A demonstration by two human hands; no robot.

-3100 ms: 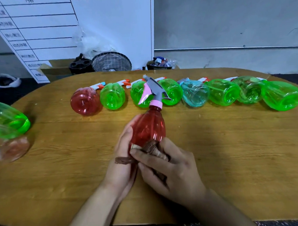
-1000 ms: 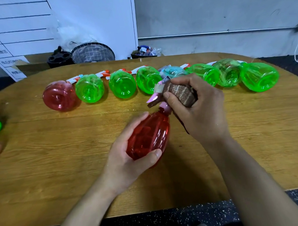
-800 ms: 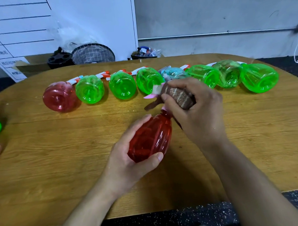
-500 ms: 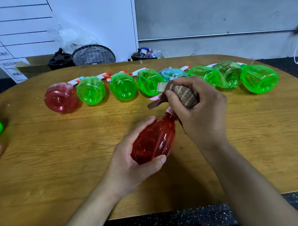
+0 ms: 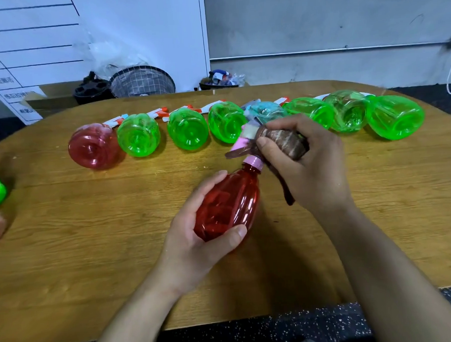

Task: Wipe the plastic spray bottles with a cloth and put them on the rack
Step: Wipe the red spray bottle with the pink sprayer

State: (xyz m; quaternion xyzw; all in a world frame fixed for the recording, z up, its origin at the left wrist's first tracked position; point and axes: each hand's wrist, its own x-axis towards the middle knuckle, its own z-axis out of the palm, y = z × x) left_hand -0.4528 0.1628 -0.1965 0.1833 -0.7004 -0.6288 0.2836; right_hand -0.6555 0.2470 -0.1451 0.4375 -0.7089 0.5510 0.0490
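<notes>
The red bottle is gripped between the curled left hand fingers while its nozzle, seemingly mid-wipe, is pinched through the cloth by the right hand; racking is called for next.

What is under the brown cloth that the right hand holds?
The brown cloth wraps the spray head of the red bottle. Only a pink and white part and the pink collar show; the rest is covered.

Wooden table, row of spray bottles
</notes>
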